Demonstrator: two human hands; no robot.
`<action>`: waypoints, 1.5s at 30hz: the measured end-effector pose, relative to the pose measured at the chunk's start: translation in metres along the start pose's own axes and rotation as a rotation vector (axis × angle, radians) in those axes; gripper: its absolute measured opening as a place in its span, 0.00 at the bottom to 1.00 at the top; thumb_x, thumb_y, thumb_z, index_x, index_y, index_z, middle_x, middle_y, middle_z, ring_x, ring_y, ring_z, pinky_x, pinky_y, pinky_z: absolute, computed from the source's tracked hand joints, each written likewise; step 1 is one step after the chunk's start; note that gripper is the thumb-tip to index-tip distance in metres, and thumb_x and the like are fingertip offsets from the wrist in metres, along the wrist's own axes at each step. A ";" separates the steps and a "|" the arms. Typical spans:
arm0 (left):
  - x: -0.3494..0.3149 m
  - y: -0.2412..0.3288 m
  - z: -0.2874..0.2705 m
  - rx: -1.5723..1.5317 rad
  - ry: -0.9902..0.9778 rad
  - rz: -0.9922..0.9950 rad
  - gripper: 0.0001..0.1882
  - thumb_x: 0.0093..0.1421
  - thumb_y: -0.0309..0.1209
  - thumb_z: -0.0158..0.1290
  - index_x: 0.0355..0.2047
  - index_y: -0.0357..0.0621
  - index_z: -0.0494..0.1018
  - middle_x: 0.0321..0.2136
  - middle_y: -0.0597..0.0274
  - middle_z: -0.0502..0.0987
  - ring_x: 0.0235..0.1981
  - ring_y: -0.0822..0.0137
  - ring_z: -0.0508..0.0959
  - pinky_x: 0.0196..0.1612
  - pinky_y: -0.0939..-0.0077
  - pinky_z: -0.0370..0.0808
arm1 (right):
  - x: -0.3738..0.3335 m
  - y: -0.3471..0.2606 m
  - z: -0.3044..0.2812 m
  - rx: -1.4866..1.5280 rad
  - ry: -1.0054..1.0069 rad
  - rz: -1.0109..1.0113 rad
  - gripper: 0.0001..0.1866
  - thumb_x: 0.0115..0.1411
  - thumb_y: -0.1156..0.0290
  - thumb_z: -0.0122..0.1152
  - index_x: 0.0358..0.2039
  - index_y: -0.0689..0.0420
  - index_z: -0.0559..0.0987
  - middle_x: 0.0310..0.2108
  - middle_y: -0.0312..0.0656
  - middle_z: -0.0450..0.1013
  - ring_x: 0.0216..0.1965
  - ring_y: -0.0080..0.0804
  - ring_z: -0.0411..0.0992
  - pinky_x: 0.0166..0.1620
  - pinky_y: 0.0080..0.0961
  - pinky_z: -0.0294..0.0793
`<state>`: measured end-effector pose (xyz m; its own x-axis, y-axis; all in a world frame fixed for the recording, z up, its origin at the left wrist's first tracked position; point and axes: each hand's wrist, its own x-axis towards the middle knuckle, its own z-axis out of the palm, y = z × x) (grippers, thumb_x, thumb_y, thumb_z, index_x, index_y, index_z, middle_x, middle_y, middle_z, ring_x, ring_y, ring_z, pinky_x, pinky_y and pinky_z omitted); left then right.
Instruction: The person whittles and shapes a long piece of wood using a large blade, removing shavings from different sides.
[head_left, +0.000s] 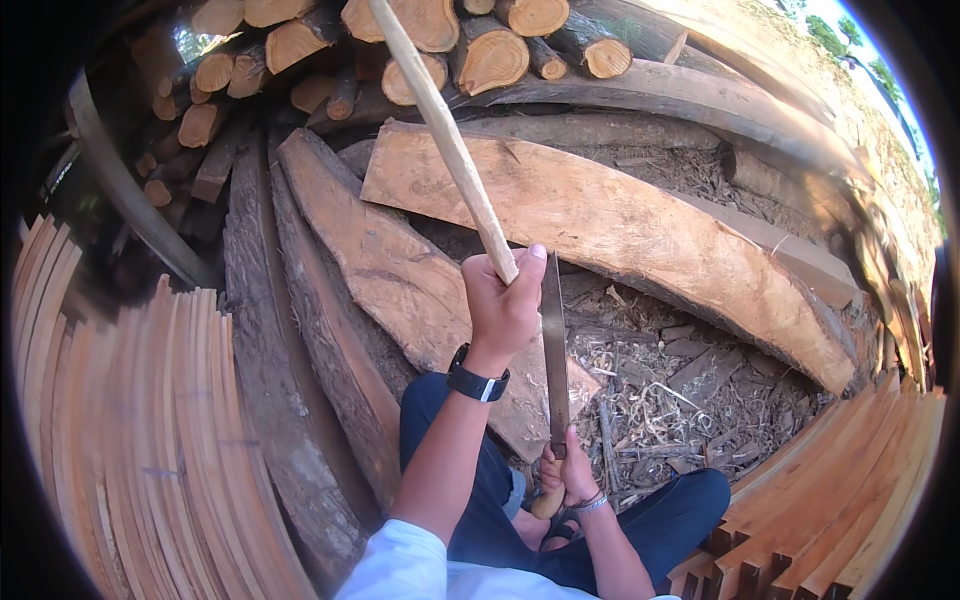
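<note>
My left hand [505, 308] is closed around a pale, peeled wooden stick [448, 140]. The stick slants up and to the left out of that fist, past the top of the view. In my right hand [571, 472], lower down and close to my legs, is a machete [555, 350] with a long dark blade and a light wooden handle. Its blade points away from me, the far end just right of my left thumb. Whether blade and stick touch, I cannot tell. Light wood shavings [660, 410] lie on the ground right of the blade.
Large rough slabs [600, 210] lie beyond my hands, and another slab [400, 270] runs close on the left. Stacked sawn boards stand at left [160, 430] and right [840, 470]. Cut logs [495, 60] are piled at the back. My folded legs [680, 505] are below.
</note>
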<state>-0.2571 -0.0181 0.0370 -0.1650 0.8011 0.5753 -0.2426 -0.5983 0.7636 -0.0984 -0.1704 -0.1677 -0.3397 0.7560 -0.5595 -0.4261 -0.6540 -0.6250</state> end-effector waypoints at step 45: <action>-0.013 0.008 -0.008 -0.081 0.061 -0.042 0.25 0.64 0.32 0.48 0.10 0.42 0.57 0.08 0.72 0.60 0.10 0.81 0.59 0.15 0.80 0.53 | -0.028 -0.019 0.023 -0.093 0.007 -0.094 0.32 0.67 0.38 0.32 0.24 0.56 0.65 0.13 0.33 0.59 0.09 0.22 0.57 0.13 0.20 0.59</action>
<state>-0.2647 -0.0335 0.0336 -0.2102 0.8261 0.5229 -0.3268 -0.5635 0.7587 -0.1000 -0.1783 -0.1276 -0.2958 0.8140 -0.4998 -0.3762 -0.5802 -0.7224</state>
